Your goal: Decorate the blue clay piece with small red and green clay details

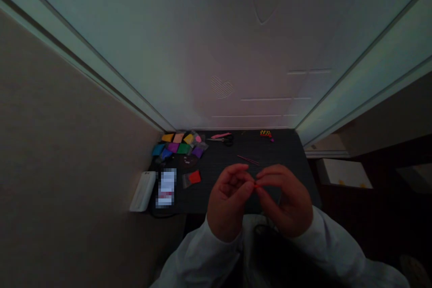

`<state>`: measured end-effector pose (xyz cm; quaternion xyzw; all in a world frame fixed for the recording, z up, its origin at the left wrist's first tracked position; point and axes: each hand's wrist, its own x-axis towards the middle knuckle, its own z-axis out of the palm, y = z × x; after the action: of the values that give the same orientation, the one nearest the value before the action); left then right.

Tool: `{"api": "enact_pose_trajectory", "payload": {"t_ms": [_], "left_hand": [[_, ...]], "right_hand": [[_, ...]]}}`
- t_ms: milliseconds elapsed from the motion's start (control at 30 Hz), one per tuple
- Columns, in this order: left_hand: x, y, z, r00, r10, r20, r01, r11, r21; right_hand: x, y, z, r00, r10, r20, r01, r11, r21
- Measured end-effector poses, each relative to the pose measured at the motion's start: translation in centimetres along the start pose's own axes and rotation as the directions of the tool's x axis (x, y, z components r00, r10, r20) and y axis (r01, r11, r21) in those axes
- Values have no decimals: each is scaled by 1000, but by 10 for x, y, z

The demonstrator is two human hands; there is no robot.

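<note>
My left hand (227, 202) and my right hand (288, 202) meet over the front part of the dark table. A small red-orange piece (255, 185) shows between their fingertips, too small and dim to tell its kind. Both hands pinch it between thumb and fingers. Beyond the fingers lies a thin pinkish stick-like tool (248, 159). To the left of my left hand is a clear bag with a red-orange block (194, 177) in it, the colour close to that of the held piece.
Several coloured packets (183, 148) cluster at the back left, beside scissors (221, 140) and a pink strip. A phone (166, 187) and a white device (143, 191) lie at the left. Small yellow and red pieces (265, 133) sit far right. A white wall panel rises behind the table.
</note>
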<state>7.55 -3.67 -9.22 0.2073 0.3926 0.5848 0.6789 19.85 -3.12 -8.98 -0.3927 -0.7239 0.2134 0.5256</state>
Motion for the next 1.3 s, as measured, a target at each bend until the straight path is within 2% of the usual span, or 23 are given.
{"api": "enact_pose_trajectory", "payload": {"t_ms": [233, 433, 567, 700, 967, 1100, 1300], "left_hand": [[-1, -1, 1, 1000, 20, 17, -20, 1000, -15], [-7, 1, -4, 979, 193, 65, -201, 969, 143], [-10, 1, -4, 968, 239, 72, -249, 951, 182], [-8, 1, -3, 974, 221, 54, -226, 961, 158], [-2, -2, -4, 999, 35, 6, -35, 998, -50], [-4, -5, -4, 999, 27, 36, -25, 997, -66], [-5, -5, -5, 997, 66, 26, -65, 997, -34]], "right_hand": [[-1, 0, 0, 1000, 26, 6, -26, 1000, -4], [-1, 0, 0, 1000, 24, 0, -24, 1000, 0], [-1, 0, 0, 1000, 19, 1, -19, 1000, 0], [-3, 0, 0, 999, 27, 17, -27, 1000, 3], [-5, -1, 1, 998, 61, 29, -64, 994, 94], [-5, -2, 2, 998, 53, 31, -56, 992, 111], [-5, -2, 1, 998, 46, 30, -49, 994, 97]]}}
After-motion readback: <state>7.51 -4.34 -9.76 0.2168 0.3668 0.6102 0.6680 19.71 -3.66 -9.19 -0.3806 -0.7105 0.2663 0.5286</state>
